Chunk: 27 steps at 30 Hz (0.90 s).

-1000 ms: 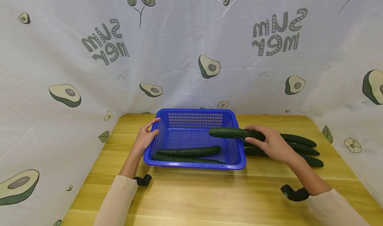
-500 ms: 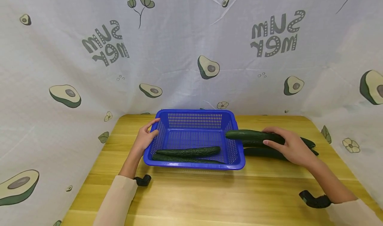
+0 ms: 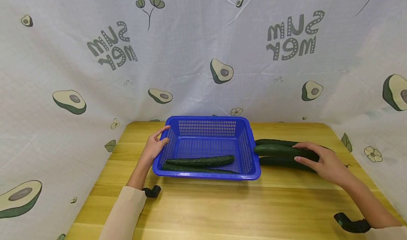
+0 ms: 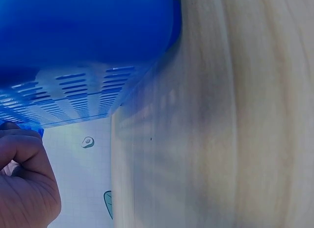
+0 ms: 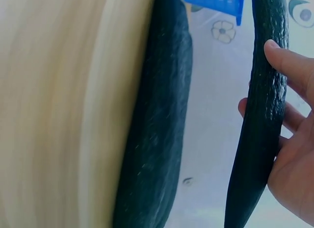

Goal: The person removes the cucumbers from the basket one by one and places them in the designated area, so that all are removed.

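My left hand holds the left rim of the blue plastic basket, thumb inside and fingers along the edge. In the left wrist view its curled fingers meet the basket's slotted wall. Right of the basket, my right hand grips a dark green cucumber between thumb and fingers; its far end points at the basket's right wall. In the right wrist view this cucumber stands apart from another cucumber on the table. Two cucumbers lie along the basket's near side.
More cucumbers lie on the wooden table right of the basket: one in front of the held one and one behind it. A white curtain with avocado prints hangs at the back and sides.
My right hand has carried the cucumber rightward and down, from over the basket's right rim to above the cucumbers on the table. The left hand and basket have stayed in place.
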Available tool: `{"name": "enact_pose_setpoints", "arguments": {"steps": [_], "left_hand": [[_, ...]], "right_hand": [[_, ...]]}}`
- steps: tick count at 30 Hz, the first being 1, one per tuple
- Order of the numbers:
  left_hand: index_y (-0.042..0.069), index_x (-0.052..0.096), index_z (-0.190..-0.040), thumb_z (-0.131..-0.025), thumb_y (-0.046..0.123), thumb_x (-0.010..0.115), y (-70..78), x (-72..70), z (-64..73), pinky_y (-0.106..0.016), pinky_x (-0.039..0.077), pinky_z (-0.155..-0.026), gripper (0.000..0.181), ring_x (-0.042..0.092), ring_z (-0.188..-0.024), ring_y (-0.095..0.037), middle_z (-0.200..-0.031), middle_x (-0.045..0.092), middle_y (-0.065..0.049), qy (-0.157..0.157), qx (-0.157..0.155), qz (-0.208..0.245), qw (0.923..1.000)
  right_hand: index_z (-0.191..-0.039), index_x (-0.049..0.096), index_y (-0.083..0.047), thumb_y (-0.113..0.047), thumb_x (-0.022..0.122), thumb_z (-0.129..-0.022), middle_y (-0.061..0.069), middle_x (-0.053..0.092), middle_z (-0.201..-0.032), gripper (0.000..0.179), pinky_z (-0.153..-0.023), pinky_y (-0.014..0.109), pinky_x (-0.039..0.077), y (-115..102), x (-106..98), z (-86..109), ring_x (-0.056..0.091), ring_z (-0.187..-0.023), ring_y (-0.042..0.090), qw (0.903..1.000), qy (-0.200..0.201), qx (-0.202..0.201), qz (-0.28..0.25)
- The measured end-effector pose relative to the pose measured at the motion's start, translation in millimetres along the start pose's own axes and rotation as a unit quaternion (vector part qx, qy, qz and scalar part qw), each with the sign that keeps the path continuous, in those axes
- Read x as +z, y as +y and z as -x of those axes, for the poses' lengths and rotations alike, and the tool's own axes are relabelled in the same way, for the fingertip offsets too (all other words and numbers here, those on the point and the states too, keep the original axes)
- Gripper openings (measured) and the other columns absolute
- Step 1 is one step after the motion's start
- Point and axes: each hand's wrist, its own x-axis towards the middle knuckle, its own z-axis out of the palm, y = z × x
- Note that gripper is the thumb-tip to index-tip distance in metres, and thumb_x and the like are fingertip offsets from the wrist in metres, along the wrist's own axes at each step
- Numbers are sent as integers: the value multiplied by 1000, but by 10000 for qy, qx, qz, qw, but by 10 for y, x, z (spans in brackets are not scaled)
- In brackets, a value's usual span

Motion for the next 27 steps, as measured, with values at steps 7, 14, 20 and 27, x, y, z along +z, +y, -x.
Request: {"name": "enact_pose_setpoints", "arguments": {"steps": [7,14,20,27], "left_hand": [[19,50,-154,-96,6,58,1,-6,-13,-33,59,-59,60,69,-64,-22,-115,68,-36,-44,-12,12,10000],[18,50,-154,-97,5,58,-8,-8,-16,-34,61,-61,60,73,-72,-24,-127,64,-36,-64,-31,92,9999],[19,49,-155,-97,6,58,-12,-10,-11,-33,60,-61,60,72,-72,-24,-128,63,-36,-80,-34,92,9999],[17,49,-155,-97,5,58,-9,-6,4,-33,60,-60,60,70,-67,-21,-124,64,-37,-60,19,92,9999]], "right_hand": [[-138,60,-12,-25,71,-98,25,57,-141,44,-85,65,45,124,17,98,50,-124,53,9996,-116,240,-45],[-136,62,-14,-26,72,-97,22,61,-138,42,-81,52,53,248,102,166,55,-118,49,9995,-202,241,83],[-133,65,-17,-24,75,-94,19,64,-134,41,-84,50,54,344,237,216,55,-118,45,9995,-275,42,147],[-130,67,-18,-24,77,-92,17,65,-132,40,-85,54,52,398,312,215,55,-118,43,9992,-317,-58,235]]}}
